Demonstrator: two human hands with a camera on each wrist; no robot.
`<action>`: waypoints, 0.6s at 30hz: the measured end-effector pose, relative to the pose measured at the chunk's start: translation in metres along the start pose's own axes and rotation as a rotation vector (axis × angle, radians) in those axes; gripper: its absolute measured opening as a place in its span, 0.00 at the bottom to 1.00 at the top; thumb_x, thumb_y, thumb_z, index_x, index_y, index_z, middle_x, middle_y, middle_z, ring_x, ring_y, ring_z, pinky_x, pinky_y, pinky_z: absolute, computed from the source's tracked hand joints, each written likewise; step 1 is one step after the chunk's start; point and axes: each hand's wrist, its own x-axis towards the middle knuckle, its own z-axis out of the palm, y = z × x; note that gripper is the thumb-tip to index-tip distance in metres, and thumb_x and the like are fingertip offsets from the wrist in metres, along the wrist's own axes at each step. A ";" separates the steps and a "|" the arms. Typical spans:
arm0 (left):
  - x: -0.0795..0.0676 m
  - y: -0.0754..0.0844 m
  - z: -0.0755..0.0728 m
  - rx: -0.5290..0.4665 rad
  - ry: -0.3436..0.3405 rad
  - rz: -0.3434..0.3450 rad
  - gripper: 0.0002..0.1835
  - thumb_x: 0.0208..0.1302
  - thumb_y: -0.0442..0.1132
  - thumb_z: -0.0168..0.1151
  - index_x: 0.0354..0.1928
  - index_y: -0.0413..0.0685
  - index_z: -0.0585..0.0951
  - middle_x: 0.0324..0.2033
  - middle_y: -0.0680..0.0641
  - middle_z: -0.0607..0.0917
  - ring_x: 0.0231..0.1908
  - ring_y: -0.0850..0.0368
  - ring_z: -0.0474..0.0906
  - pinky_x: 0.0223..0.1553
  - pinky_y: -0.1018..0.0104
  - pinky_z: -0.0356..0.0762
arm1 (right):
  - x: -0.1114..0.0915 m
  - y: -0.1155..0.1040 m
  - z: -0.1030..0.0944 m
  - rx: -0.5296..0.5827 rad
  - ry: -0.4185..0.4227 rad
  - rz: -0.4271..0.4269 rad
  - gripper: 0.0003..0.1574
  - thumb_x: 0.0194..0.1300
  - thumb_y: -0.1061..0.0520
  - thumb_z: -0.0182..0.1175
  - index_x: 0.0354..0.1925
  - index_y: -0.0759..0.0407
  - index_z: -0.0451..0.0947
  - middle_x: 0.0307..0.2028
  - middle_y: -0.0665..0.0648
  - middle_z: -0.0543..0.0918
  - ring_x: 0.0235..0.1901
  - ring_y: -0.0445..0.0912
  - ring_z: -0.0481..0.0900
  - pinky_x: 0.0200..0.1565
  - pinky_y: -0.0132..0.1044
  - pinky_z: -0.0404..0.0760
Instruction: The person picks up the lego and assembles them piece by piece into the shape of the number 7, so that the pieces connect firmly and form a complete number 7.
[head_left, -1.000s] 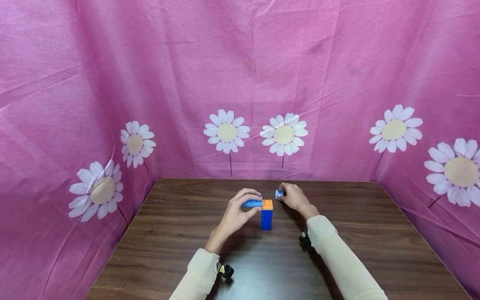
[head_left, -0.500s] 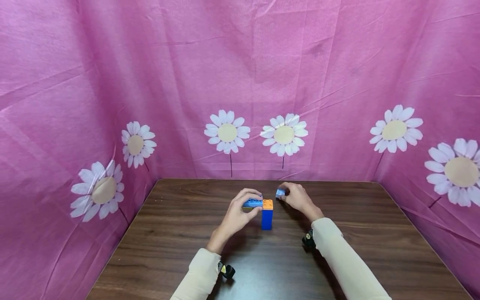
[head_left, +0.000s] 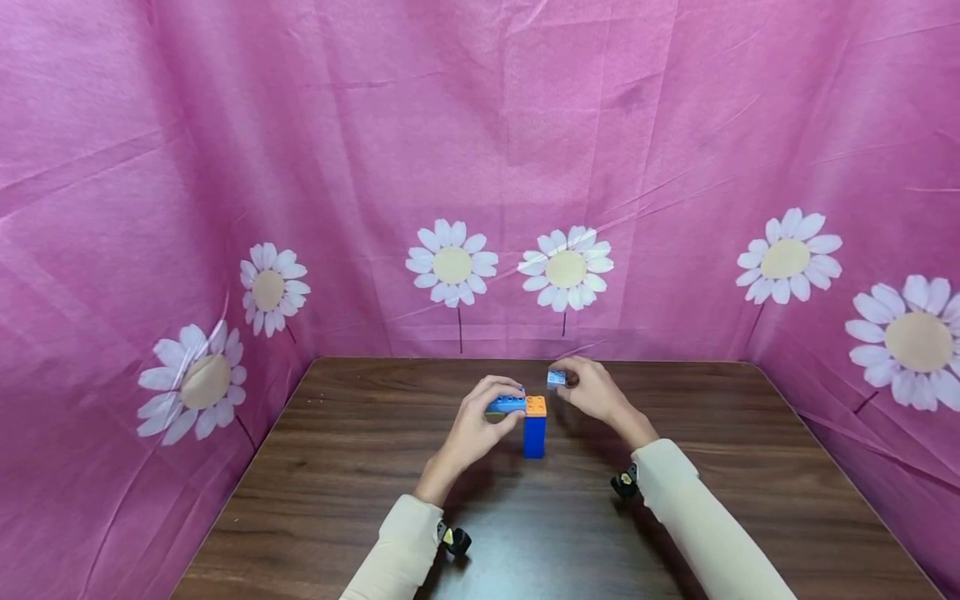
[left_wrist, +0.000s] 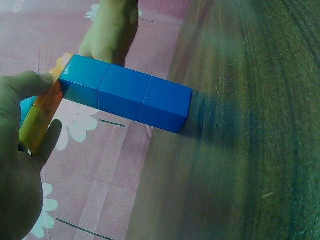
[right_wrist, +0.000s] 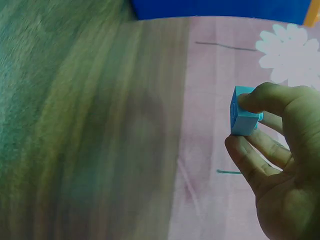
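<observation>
A column of blue bricks (head_left: pixel 533 437) stands upright on the table, with an orange brick (head_left: pixel 536 406) on its top. From the top a beam of bricks reaches left. A yellow brick (left_wrist: pixel 32 125) is in its underside, and a blue studded brick (head_left: pixel 507 404) lies on top. My left hand (head_left: pixel 476 421) grips this beam between thumb and fingers, partly covering it. Behind and right of the column, my right hand (head_left: pixel 597 393) pinches a small light blue brick (head_left: pixel 557 378) by its sides. The right wrist view shows this brick (right_wrist: pixel 243 112) held above the table.
The brown wood-grain table (head_left: pixel 337 492) extends around both hands. Behind it and at both sides hangs a pink cloth (head_left: pixel 360 167) printed with white daisies.
My right hand has raised the light blue brick a little, after a small turn of it, and the right forearm has shifted right. My left hand keeps its hold on the beam.
</observation>
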 end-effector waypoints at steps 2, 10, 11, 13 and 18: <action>0.000 -0.001 0.001 0.006 0.015 0.023 0.13 0.66 0.32 0.76 0.51 0.45 0.87 0.54 0.47 0.86 0.58 0.51 0.82 0.62 0.61 0.82 | -0.001 -0.006 -0.004 0.009 0.009 -0.021 0.24 0.61 0.65 0.73 0.56 0.62 0.86 0.48 0.61 0.88 0.42 0.51 0.87 0.47 0.50 0.89; 0.000 -0.004 0.004 0.012 0.014 0.053 0.15 0.65 0.30 0.76 0.53 0.45 0.87 0.55 0.45 0.85 0.59 0.50 0.81 0.63 0.60 0.82 | -0.007 -0.032 -0.020 0.034 0.010 -0.047 0.25 0.63 0.64 0.74 0.58 0.59 0.85 0.48 0.58 0.87 0.44 0.51 0.86 0.50 0.48 0.90; 0.000 -0.004 0.004 0.012 0.006 0.047 0.16 0.64 0.30 0.76 0.53 0.45 0.86 0.56 0.45 0.85 0.60 0.50 0.81 0.63 0.59 0.82 | -0.009 -0.036 -0.022 0.034 0.010 -0.050 0.25 0.63 0.63 0.74 0.59 0.58 0.85 0.49 0.57 0.87 0.45 0.51 0.86 0.50 0.49 0.90; -0.001 -0.004 0.004 0.009 -0.007 0.031 0.17 0.63 0.29 0.76 0.53 0.44 0.86 0.56 0.46 0.84 0.60 0.50 0.80 0.63 0.59 0.82 | -0.011 -0.042 -0.026 0.026 0.013 -0.062 0.25 0.64 0.62 0.74 0.59 0.57 0.85 0.50 0.57 0.87 0.45 0.50 0.85 0.51 0.50 0.89; 0.000 -0.003 0.004 0.000 -0.021 0.006 0.17 0.63 0.28 0.76 0.53 0.44 0.86 0.56 0.47 0.84 0.60 0.51 0.80 0.64 0.59 0.82 | -0.017 -0.059 -0.033 -0.001 0.011 -0.103 0.24 0.65 0.59 0.74 0.59 0.54 0.85 0.52 0.55 0.88 0.46 0.50 0.84 0.50 0.50 0.89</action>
